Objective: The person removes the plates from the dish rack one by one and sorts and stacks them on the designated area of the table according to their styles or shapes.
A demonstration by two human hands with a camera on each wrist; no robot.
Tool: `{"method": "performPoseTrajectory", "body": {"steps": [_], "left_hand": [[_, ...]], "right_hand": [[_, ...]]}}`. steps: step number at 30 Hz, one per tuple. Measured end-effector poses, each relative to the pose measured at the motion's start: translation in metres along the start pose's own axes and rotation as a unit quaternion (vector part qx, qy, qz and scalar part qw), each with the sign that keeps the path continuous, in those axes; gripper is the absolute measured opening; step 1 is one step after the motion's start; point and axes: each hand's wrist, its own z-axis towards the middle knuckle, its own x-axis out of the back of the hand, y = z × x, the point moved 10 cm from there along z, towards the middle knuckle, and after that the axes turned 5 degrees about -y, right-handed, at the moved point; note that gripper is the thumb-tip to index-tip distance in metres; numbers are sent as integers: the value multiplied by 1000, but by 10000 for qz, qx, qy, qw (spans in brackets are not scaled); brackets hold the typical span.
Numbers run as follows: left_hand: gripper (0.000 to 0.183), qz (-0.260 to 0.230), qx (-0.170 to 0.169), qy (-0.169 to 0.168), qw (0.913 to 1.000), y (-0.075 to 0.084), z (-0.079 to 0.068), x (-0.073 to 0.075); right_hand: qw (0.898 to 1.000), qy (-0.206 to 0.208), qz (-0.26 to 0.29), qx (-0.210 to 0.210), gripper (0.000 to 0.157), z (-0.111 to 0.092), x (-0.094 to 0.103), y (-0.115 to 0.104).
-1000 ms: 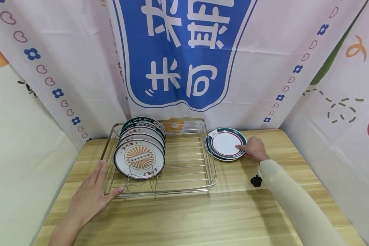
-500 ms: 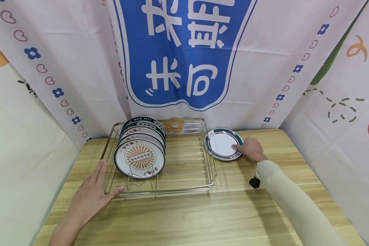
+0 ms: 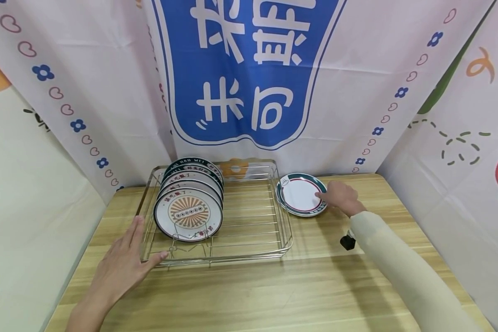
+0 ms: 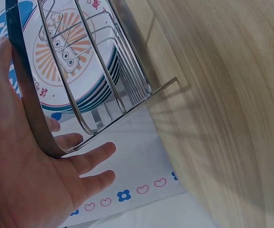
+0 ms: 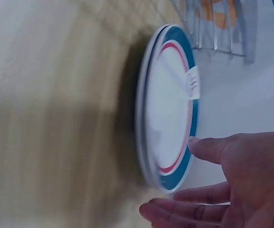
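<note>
My left hand (image 3: 122, 258) rests at the near-left corner of a wire dish rack (image 3: 249, 256), fingers straight and thumb spread along its front. In the left wrist view, the rack's flat metal band (image 4: 26, 90) crosses in front of the palm. Several round plates (image 3: 188, 214) lean upright in the rack's left part, the front one with an orange sunburst. Right of the rack, a short stack of green-rimmed plates (image 3: 302, 194) lies flat. My right hand (image 3: 341, 197) is at its right edge, thumb (image 5: 208, 148) over the rim, fingers (image 5: 187, 209) loosely extended beside the stack.
The rack stands at the back of a wooden table (image 3: 249, 299), close to a printed cloth backdrop (image 3: 340, 115). The flat plates sit against the rack's right side. A small black object (image 3: 347, 242) is under the right wrist.
The top green-rimmed plate has shifted left and now lies in line with the plate below. My right hand moved left with it, then slightly back right. The left hand stayed put.
</note>
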Motion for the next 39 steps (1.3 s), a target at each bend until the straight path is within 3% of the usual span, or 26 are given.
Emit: {"method": "performPoseTrajectory", "body": {"steps": [10, 18, 29, 39], "left_hand": [[111, 193, -40, -56, 9998, 2, 0, 0], [112, 174, -45, -37, 9998, 0, 1, 0], [112, 121, -15, -63, 9999, 1, 0, -1], [111, 121, -54, 5, 9999, 1, 0, 0]], "right_hand": [[9957, 551, -367, 643, 49, -30, 48, -50], [9829, 795, -798, 1460, 47, -67, 69, -118], [9555, 1383, -994, 2410, 45, -123, 87, -215], [9147, 1874, -1315, 3331, 41, -160, 94, -283]]}}
